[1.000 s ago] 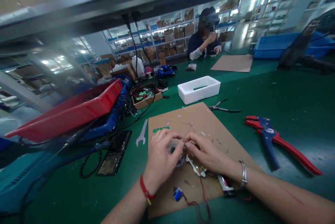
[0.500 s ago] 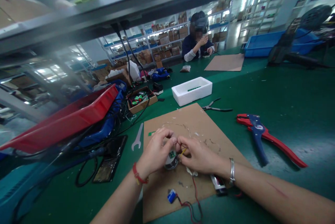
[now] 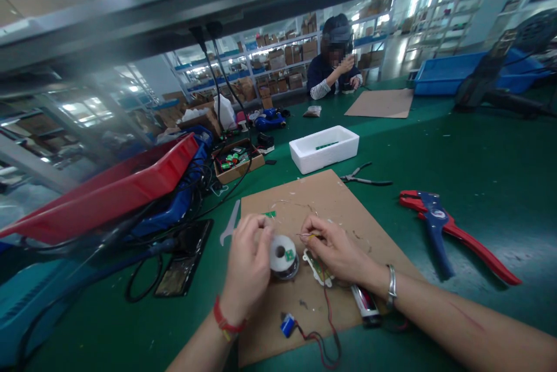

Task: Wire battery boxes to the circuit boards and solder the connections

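Note:
My right hand [image 3: 328, 247] pinches a thin yellow wire [image 3: 314, 237] over the cardboard sheet [image 3: 265, 331]. Just below its fingers lies a white-edged part with a green board [image 3: 317, 270]. My left hand [image 3: 250, 256] is beside a solder-like spool [image 3: 282, 257], its fingertips curled together; what they hold, if anything, is hidden. A small green piece rests on the spool's top. Near the front of the sheet sits a blue connector [image 3: 287, 325] with red and black wires. A dark and silver cylinder [image 3: 366, 305] lies under my right wrist.
Red-blue wire strippers [image 3: 437, 221] and pliers [image 3: 365, 179] lie at the right. A white foam box [image 3: 324, 150] stands behind the sheet. At the left are a wrench [image 3: 230, 224], a red bin [image 3: 108, 198] and cables. A person [image 3: 335, 64] sits across the table.
My hands have moved apart; the left drew back leftward from the right, uncovering the spool. More of the white-edged part shows. The camera view has shifted slightly.

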`<state>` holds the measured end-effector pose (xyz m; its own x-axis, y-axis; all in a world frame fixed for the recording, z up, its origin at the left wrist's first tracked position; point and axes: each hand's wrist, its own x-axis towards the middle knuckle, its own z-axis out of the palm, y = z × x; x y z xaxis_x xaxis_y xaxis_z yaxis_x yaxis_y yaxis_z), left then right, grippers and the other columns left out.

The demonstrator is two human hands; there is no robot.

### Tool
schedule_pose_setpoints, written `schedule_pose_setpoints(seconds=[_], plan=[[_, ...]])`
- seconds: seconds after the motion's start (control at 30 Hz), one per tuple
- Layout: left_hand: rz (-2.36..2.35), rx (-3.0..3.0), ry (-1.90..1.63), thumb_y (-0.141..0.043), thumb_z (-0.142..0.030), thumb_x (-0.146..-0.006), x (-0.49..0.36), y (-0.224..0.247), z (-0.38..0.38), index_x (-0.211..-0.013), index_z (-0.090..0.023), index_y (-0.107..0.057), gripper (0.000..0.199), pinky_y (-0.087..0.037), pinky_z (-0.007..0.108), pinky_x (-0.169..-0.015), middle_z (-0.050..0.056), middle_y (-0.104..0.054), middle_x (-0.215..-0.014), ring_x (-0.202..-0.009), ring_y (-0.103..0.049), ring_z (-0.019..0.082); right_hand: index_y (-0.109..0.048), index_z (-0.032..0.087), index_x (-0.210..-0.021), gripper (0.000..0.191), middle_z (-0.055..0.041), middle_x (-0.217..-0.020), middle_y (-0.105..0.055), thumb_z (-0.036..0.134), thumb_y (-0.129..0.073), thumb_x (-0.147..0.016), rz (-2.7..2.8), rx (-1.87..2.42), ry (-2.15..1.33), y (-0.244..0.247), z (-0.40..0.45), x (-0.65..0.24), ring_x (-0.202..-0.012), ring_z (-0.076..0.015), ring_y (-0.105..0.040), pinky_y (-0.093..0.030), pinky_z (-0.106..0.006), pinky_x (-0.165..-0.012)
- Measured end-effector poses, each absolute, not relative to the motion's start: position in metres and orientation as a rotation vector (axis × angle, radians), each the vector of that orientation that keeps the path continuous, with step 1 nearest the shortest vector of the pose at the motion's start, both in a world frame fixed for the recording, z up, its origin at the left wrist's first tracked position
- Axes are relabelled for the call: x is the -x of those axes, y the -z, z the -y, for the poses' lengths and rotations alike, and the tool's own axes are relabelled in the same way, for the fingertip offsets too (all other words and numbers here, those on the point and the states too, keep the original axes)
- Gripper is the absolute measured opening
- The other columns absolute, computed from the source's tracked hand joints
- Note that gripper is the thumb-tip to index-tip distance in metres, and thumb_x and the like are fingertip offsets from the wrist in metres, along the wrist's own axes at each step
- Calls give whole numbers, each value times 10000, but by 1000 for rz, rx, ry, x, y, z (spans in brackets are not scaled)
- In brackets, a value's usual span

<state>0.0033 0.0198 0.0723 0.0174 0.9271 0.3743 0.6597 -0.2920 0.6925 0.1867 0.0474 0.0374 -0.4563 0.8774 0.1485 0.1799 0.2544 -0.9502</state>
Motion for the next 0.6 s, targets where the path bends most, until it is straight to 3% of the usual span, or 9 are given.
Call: schedule_pose_setpoints(seconds=[0.17, 0.33, 0.43, 0.6], plan=[[-1852, -1493, -1406, -525, -436, -873, 58, -67, -1, -868, -214, -561, 224, -382, 253, -725, -14, -540, -832, -810, -490, 151, -531, 183, -780, 117, 19, -665, -542, 218, -489, -883, 1843, 975, -1222, -38, -48, -187, -614, -117, -486, -337, -235, -556], [-1746, -851, -1689, -611, -508, -775, 116, -50, 28, -734, -185, -531, 336, -429, 229, -590, -17, -519, -741, -679, -497, 128, -589, 180, -763, 109, -18, -775, -564, 219, -543, -854, 1897, 991, -1045, -36, -51, -187, -730, -150, -520, -378, -274, -647], [-1829, -704, -1757, -691, -465, -695, 141, -47, 36, -825, -189, -519, 350, -437, 213, -538, -30, -518, -731, -616, -513, 107, -611, 181, -768, 132, -26, -768, -571, 263, -553, -854, 1898, 1010, -1064, -35, -51, -186, -716, -160, -530, -395, -293, -649], [-1973, -918, -1744, -720, -454, -667, 165, -55, 30, -1076, -206, -464, 543, -419, 194, -530, -40, -552, -742, -595, -530, 95, -653, 195, -814, 200, -54, -830, -633, 370, -568, -860, 1913, 1022, -1160, -36, -52, -187, -777, -197, -577, -427, -341, -705]])
